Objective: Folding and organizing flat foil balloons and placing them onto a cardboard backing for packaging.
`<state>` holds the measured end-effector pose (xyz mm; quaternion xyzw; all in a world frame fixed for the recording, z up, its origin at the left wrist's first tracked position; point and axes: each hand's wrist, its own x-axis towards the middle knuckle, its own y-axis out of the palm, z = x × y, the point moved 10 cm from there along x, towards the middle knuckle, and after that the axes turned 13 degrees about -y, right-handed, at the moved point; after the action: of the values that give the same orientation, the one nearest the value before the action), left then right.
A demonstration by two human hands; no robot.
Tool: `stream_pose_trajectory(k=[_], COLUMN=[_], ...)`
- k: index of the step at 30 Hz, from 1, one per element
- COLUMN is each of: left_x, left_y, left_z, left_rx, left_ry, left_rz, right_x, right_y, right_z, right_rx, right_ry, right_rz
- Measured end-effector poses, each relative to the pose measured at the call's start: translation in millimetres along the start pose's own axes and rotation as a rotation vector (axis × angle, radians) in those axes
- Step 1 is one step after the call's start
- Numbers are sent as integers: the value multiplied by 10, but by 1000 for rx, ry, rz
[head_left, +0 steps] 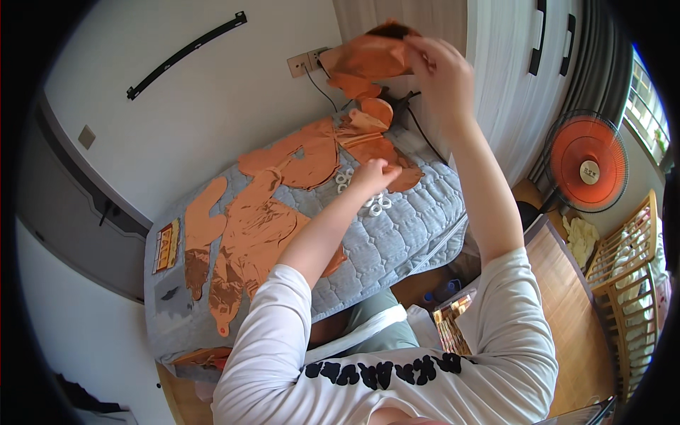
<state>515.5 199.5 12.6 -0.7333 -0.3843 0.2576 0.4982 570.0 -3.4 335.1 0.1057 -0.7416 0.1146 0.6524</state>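
My right hand [440, 69] is raised high and grips the top of an orange foil balloon piece [368, 60] that hangs down toward the bed. My left hand [373, 173] is lower, fingers pinched on the bottom of the same orange strip [372, 145] just above the grey quilted mattress [404, 227]. Several flat orange foil balloons [255, 227] lie spread over the mattress. Small white rings [379, 204] sit beside my left hand.
An orange standing fan [586, 161] stands at the right, with a wooden crib [627, 262] beyond it. A wall socket [304, 62] with black cables is behind the bed. White wardrobe doors [517, 64] are at the top right. A patterned box [453, 319] sits on the floor.
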Motion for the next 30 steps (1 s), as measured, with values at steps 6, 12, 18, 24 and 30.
stream_pose_trajectory(k=[6, 12, 18, 24, 30], left_x=[-1040, -1970, -3141, -3867, -3552], left_y=[-1164, -1499, -1263, -1579, -1375], left_z=[-472, 270, 721, 558, 2052], left_rx=[-1885, -1683, -1258, -1221, -1408], left_ry=[472, 124, -76, 425, -139], left_rz=[804, 545, 561, 525, 298], right_x=[-1046, -1795, -3148, -3227, -2568], right_y=[-717, -664, -104, 440, 1858], right_z=[1784, 2573, 2306, 2111, 2078], right_rx=[125, 693, 1830, 1564, 1548], right_ry=[-651, -547, 1126, 1732, 1538], right_rz=[368, 564, 419, 233, 266])
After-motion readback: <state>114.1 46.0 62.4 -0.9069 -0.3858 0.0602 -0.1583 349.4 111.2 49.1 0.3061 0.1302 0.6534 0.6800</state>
